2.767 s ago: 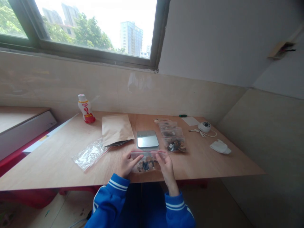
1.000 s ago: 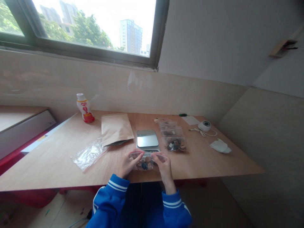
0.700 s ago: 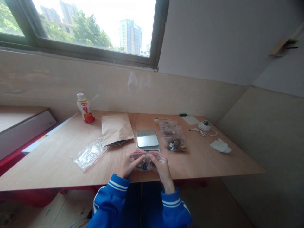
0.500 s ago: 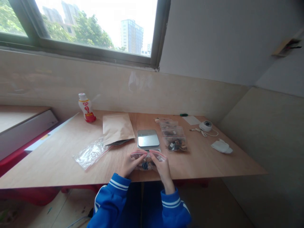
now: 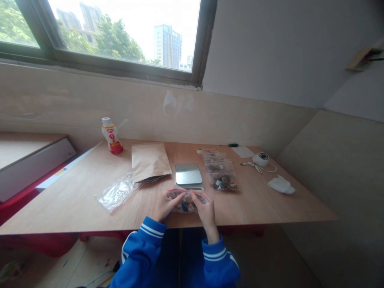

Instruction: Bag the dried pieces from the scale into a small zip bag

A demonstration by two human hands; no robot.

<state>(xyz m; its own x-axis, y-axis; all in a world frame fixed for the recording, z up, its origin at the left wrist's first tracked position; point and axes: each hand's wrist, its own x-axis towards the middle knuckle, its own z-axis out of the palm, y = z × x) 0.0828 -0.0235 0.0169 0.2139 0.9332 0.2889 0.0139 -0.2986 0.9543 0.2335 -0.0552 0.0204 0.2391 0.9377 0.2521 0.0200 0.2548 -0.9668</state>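
A clear zip bag [image 5: 185,207] with a red seal strip lies near the table's front edge, with brown, white and dark pieces inside. My left hand [image 5: 166,204] pinches the left part of its top edge. On the other side my right hand [image 5: 205,207] grips the same edge, thumbs close together at the middle. Just beyond the bag is a small silver kitchen scale [image 5: 189,174]; its front part is partly hidden. Right of the scale, several filled zip bags [image 5: 223,182] lie overlapping in a row.
A brown paper pouch [image 5: 151,161] and a flat clear zip bag [image 5: 118,193] lie at left, near a white-and-red bottle [image 5: 112,136]. Rightward are a white camera [image 5: 261,159] with its cable, a crumpled white tissue [image 5: 281,185], white paper [image 5: 243,152] and a green-handled tool [image 5: 233,145].
The view has shifted slightly. Both hands keep their pinch on the bag's top edge, with little visible movement.
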